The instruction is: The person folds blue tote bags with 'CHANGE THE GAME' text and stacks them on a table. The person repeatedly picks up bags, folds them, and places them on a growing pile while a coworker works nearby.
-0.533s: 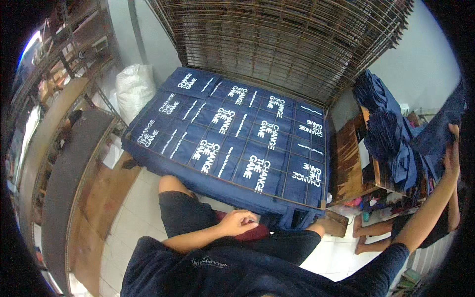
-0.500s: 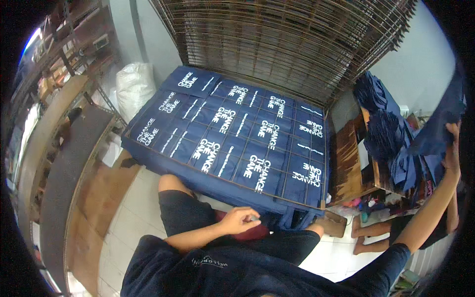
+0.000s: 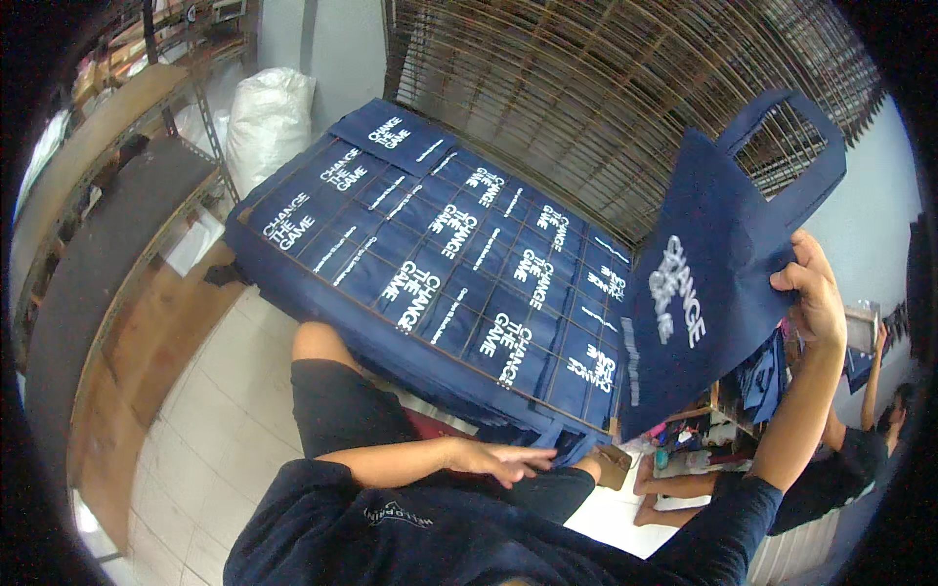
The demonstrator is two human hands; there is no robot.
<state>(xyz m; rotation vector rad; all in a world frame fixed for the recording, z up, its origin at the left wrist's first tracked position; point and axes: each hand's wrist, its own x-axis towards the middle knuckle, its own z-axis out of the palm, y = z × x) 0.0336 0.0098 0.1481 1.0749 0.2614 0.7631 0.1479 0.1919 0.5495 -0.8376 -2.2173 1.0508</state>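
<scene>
Raised at the right, my right hand [image 3: 817, 293] pinches the side edge of a navy tote bag [image 3: 718, 249] with white print and a loop handle. The bag hangs tilted over the right end of a large stack of printed navy bags [image 3: 376, 269]. A thin metal wire grid [image 3: 479, 356] lies across the stack. Low in front of me, my left hand [image 3: 503, 461] is open, its fingers stretched toward the right, close to navy straps [image 3: 567, 439] at the stack's near right corner. Whether it touches them I cannot tell.
Behind the stack rises a tall bank of wire racks [image 3: 586, 88]. A white sack [image 3: 271, 122] stands at its far left, beside a shelf [image 3: 117, 225]. At the right, another person [image 3: 845, 469] is near a table with navy cloth [image 3: 757, 381].
My right hand has swung left from the far right, bringing the tote bag over the stack's edge. My left hand has moved right, its curled fingers straightening. The view has turned slightly.
</scene>
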